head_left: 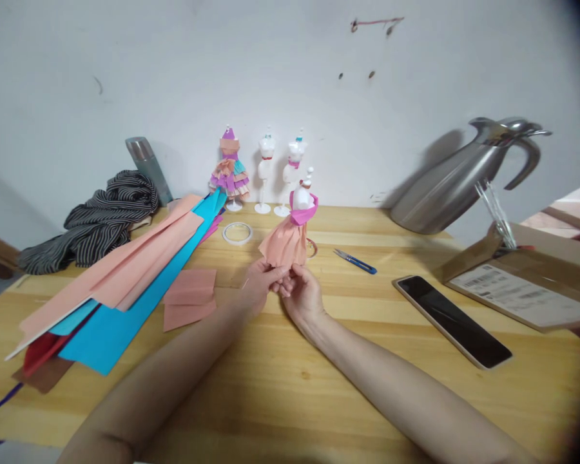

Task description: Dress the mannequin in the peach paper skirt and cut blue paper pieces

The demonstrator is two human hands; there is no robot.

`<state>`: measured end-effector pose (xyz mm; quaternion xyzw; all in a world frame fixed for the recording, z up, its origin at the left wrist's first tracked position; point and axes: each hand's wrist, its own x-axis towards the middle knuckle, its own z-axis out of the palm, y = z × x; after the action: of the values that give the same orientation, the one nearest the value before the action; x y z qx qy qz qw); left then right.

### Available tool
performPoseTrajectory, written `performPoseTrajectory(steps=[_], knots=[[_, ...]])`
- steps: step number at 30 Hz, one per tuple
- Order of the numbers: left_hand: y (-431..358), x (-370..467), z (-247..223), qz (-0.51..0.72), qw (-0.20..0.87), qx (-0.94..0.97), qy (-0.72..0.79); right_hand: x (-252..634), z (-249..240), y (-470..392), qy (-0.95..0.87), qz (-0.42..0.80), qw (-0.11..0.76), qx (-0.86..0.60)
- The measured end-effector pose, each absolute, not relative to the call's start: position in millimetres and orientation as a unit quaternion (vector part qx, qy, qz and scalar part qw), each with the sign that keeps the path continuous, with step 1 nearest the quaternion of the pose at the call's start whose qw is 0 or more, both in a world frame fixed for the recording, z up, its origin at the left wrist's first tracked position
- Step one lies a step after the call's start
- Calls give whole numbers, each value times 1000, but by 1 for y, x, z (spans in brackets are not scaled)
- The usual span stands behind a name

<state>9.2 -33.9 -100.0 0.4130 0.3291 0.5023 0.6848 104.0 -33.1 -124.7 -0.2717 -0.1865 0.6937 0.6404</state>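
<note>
Between my hands stands a small white doll mannequin (303, 197), tilted to the right, with a magenta paper collar and a peach pleated paper skirt (286, 241). My left hand (260, 282) pinches the lower hem of the skirt from the left. At the hem's right side, my right hand (305, 293) is closed with thumb and fingertips on the same paper. The mannequin's base is hidden behind skirt and fingers. Just left of my left hand lies a folded peach paper piece (190, 298). A roll of tape (238, 233) rests behind it.
Blue-handled thread snips (356, 261), a phone (452, 321), a cardboard box (526, 277) and a steel jug (452, 177) are on the right. Coloured paper sheets (125, 274) spread leftward beside striped cloth (111, 219). A dressed mannequin (229, 169) and two bare-skirted ones (265, 169) stand behind.
</note>
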Motion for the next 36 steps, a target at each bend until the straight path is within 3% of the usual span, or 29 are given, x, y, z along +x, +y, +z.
performPoseTrajectory(steps=[13, 16, 19, 21, 23, 29, 33, 36], knots=[[-36, 10, -98, 539, 678, 364, 342, 112, -113, -40, -175, 652, 666, -318], [-38, 9, -97, 541, 676, 354, 355, 121, -97, -36, -239, 563, 711, -346], [-38, 10, -97, 541, 676, 349, 359, 139, -74, -24, -340, 372, 792, -343], [-38, 10, -98, 538, 679, 351, 356, 153, -59, -12, -383, 288, 803, -355], [-39, 11, -98, 533, 682, 354, 353, 164, -47, -1, -450, 301, 753, -375], [-41, 12, -97, 521, 690, 354, 357, 171, -23, 20, -637, 497, 521, -276], [-40, 11, -98, 519, 692, 357, 353, 164, -14, 23, -645, 537, 472, -270], [-40, 10, -100, 516, 697, 351, 353, 158, -13, 23, -623, 543, 490, -279]])
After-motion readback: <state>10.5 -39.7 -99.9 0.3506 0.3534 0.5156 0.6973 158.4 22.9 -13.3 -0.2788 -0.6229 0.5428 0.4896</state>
